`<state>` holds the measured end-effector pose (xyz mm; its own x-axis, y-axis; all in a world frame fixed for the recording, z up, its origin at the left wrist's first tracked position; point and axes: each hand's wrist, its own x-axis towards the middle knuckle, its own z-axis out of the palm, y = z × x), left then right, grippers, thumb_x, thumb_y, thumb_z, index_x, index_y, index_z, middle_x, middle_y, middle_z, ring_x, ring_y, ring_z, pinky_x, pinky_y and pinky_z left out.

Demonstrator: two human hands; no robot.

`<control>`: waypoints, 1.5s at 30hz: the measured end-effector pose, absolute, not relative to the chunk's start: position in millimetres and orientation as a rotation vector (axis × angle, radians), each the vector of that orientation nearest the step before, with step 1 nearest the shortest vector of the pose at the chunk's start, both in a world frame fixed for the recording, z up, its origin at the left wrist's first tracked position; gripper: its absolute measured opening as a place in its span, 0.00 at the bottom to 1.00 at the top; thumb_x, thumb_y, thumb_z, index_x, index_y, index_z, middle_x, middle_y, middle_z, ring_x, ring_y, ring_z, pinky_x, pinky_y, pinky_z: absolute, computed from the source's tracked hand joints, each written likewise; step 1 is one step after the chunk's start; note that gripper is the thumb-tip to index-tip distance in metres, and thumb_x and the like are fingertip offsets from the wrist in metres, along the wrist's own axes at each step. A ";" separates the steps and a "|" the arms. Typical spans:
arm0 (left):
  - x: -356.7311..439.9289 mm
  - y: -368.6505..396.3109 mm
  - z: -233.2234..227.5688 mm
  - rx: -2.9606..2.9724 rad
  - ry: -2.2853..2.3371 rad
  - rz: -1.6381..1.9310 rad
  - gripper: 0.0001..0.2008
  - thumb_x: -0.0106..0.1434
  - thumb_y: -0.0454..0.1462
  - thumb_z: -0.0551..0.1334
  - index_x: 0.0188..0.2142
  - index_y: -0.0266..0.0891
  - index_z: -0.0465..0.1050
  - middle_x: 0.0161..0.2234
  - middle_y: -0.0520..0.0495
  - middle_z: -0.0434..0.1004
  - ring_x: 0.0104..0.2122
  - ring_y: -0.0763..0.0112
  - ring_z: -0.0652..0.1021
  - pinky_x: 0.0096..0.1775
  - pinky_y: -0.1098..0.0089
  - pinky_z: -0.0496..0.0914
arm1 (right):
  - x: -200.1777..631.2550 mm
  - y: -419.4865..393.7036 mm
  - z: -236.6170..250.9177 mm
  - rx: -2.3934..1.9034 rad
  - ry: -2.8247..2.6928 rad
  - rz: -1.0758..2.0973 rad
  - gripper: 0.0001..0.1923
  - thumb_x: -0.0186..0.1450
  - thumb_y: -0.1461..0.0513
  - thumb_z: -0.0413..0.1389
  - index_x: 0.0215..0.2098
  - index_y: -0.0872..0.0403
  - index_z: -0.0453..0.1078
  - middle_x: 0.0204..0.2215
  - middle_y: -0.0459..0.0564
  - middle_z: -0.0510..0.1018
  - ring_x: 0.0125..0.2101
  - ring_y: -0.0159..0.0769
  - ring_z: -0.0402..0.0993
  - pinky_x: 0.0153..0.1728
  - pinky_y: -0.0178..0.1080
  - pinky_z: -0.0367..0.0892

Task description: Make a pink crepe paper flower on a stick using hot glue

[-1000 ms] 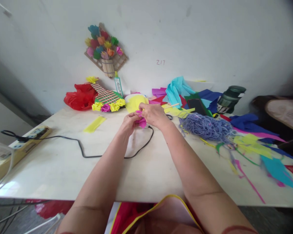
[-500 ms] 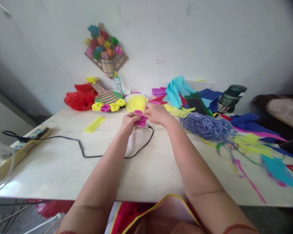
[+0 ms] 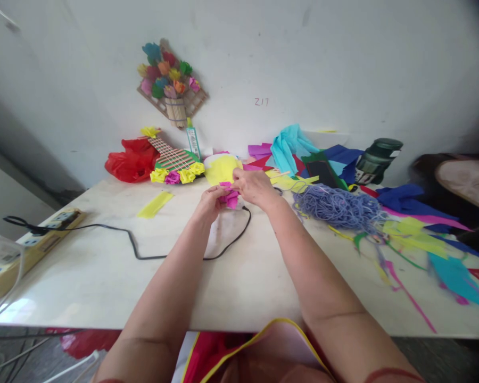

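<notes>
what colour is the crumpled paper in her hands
Bright pink paper, pinched between the left hand and right hand; head view.

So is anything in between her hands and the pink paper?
No. Both hands already pinch the pink paper: the left hand from one side, the right hand from the other. The black cord lies on the table below, apart from it.

Craft table, mid-frame: two hands working a pink paper piece (image 3: 228, 196).

The left hand (image 3: 209, 205) and right hand (image 3: 253, 187) are pinching the crumpled piece between them at frame centre, above a black cable (image 3: 151, 250) that is lying across the white table (image 3: 104, 276). A heap of purple yarn (image 3: 337, 206) is sitting right of centre; a red bag (image 3: 131, 158) is resting at upper left.
</notes>
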<state>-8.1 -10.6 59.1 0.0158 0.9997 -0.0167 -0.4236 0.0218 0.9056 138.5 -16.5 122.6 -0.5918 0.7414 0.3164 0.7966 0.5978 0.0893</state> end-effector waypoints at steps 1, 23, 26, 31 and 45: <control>-8.7 -10.5 59.5 0.867 0.873 1.355 0.07 0.41 0.32 0.65 0.23 0.34 0.70 0.20 0.50 0.74 0.19 0.72 0.74 0.23 0.71 0.71 | 137.0 -18.5 123.6 -1.273 -2.575 -0.336 0.17 0.66 0.65 0.42 0.40 0.53 0.73 0.42 0.53 0.74 0.36 0.38 0.70 0.31 0.37 0.57; -6.8 -12.1 57.6 1.022 0.962 1.568 0.13 0.38 0.34 0.69 0.26 0.34 0.73 0.24 0.50 0.76 0.24 0.70 0.77 0.32 0.67 0.73 | 135.8 -19.8 125.8 -1.307 -2.602 -0.215 0.18 0.68 0.58 0.43 0.47 0.51 0.72 0.42 0.54 0.74 0.39 0.38 0.71 0.34 0.37 0.59; -5.6 -13.1 59.1 1.006 0.970 1.589 0.13 0.37 0.34 0.70 0.26 0.34 0.73 0.23 0.50 0.75 0.24 0.70 0.77 0.32 0.67 0.73 | 133.0 -21.2 125.4 -1.314 -2.590 -0.268 0.17 0.67 0.61 0.43 0.45 0.50 0.73 0.40 0.54 0.75 0.38 0.39 0.72 0.33 0.37 0.59; -7.8 -10.6 58.0 0.950 0.951 1.560 0.13 0.37 0.33 0.69 0.26 0.34 0.73 0.23 0.49 0.75 0.24 0.69 0.77 0.30 0.67 0.73 | 131.2 -21.4 123.3 -1.332 -2.593 -0.298 0.18 0.66 0.64 0.43 0.43 0.51 0.74 0.38 0.55 0.76 0.38 0.40 0.72 0.34 0.38 0.60; -17.7 -9.3 59.2 0.884 0.905 1.339 0.06 0.42 0.31 0.64 0.23 0.35 0.69 0.20 0.49 0.74 0.19 0.72 0.74 0.22 0.71 0.70 | 124.4 -26.6 123.8 -1.311 -2.657 -0.362 0.19 0.63 0.69 0.43 0.43 0.57 0.74 0.36 0.59 0.77 0.38 0.45 0.72 0.34 0.41 0.61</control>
